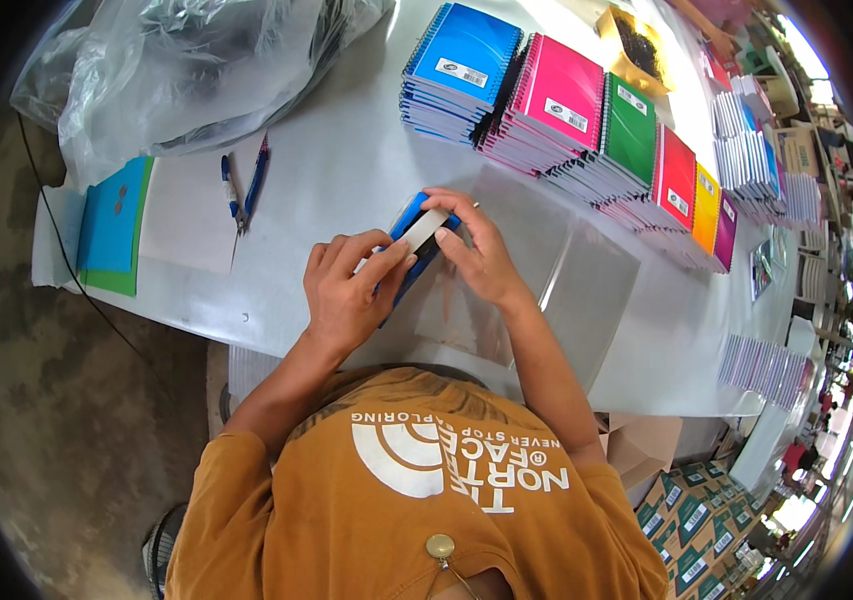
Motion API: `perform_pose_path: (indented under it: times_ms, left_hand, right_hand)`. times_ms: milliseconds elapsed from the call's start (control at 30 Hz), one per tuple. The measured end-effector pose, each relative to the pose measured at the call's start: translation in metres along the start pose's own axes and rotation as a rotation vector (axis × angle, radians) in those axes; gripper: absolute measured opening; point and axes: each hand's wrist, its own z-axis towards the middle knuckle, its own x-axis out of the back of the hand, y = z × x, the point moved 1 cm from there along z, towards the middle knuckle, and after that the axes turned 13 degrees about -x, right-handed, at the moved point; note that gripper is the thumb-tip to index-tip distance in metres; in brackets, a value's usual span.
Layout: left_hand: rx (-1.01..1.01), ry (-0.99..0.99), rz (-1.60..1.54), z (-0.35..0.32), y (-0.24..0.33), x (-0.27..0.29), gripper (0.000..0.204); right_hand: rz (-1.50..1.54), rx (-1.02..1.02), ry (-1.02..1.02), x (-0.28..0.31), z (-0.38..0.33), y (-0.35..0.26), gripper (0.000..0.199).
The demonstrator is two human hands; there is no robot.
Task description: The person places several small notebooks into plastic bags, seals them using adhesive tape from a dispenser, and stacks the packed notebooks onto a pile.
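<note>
Close in front of me on the table is a blue tape dispenser (409, 214), standing at a slant, with a dark inside. A pale roll of tape (427, 229) sits in it, seen edge-on. My left hand (349, 290) is closed on the near left side of the dispenser, fingers bent over the roll's lower end. The thumb and fingers of my right hand (480, 255) pinch the roll's far end. Part of the dispenser is covered by my fingers. Beneath and to the right lie clear plastic sheets (587, 290).
Stacks of spiral notebooks (557, 85) in several colours run along the far right, by a yellow box (635, 50). Clear plastic film (197, 80) heaps at the far left. Blue-handled cutters (232, 190), a blue pen-like tool (259, 175) and blue and green sheets (112, 225) lie left.
</note>
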Motion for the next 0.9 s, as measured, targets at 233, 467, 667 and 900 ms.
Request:
perform_pose_path:
  times_ms: [233, 467, 667, 900]
  left_hand:
    - [-0.08, -0.089, -0.018, 0.013, -0.006, 0.001, 0.018]
    - [0.113, -0.158, -0.242, 0.025, -0.029, 0.009, 0.017]
    - [0.07, -0.276, -0.245, 0.02, -0.01, 0.015, 0.029]
    - [0.006, -0.058, -0.043, 0.004, -0.002, 0.001, 0.024]
  right_hand:
    - [-0.051, 0.048, 0.05, -0.004, -0.002, -0.002, 0.032]
    - [-0.093, 0.078, 0.046, -0.004, -0.005, -0.005, 0.035]
    - [-0.109, 0.059, 0.057, -0.005, -0.003, -0.005, 0.037]
    - [-0.203, -0.02, 0.059, -0.01, -0.005, -0.016, 0.035]
